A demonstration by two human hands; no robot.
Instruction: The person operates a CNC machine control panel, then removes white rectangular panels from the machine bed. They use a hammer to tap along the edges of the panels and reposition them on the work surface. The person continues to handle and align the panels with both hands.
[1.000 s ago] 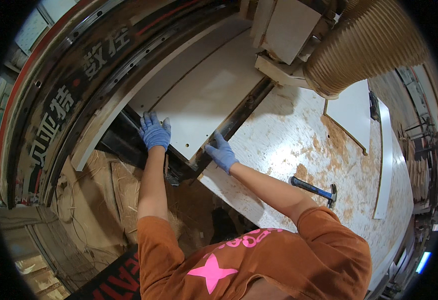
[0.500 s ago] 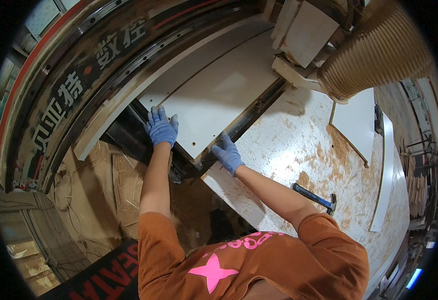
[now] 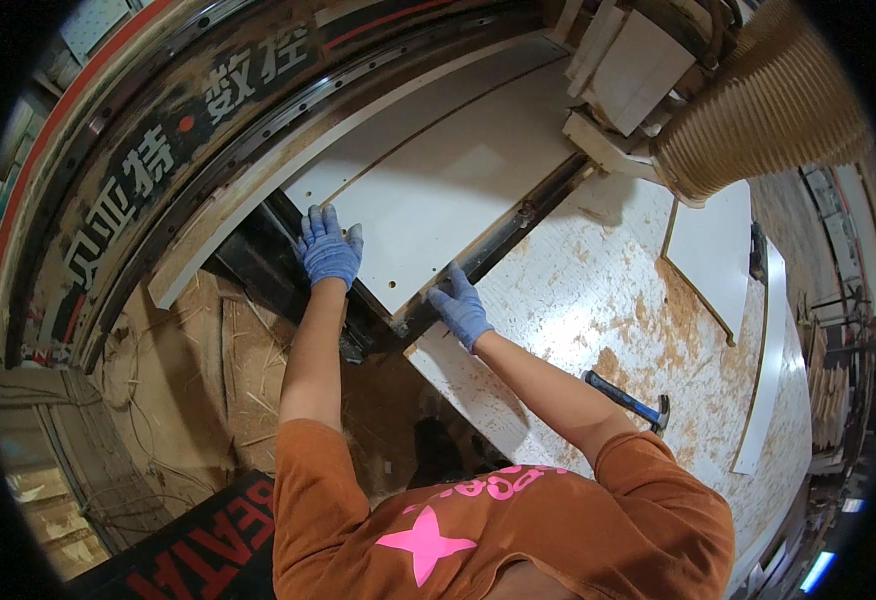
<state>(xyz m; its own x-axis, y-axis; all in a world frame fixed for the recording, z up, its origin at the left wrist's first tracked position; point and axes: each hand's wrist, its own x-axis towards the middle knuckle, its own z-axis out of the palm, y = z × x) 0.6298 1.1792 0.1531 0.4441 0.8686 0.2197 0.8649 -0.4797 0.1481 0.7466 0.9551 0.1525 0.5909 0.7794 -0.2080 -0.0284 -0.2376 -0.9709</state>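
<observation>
A large white panel with a dark groove along its length and several small drilled holes lies on the machine bed. At its near left edge rests my left hand in a blue glove, fingers stretched out over the edge onto the top. My right hand, gloved alike, lies at the panel's near right edge beside a black rail. Its thumb stands apart from the extended fingers, and part of the fingers is hard to make out. Neither hand is wrapped round anything visible.
A hammer lies on the dusty white table to the right. Beyond it are another white board and a narrow white strip. A ribbed hose hangs at far right; the machine's beam spans the left.
The view has shifted slightly. Both hands keep nearly the same places at the panel's edges, and the hammer stays on the table.
</observation>
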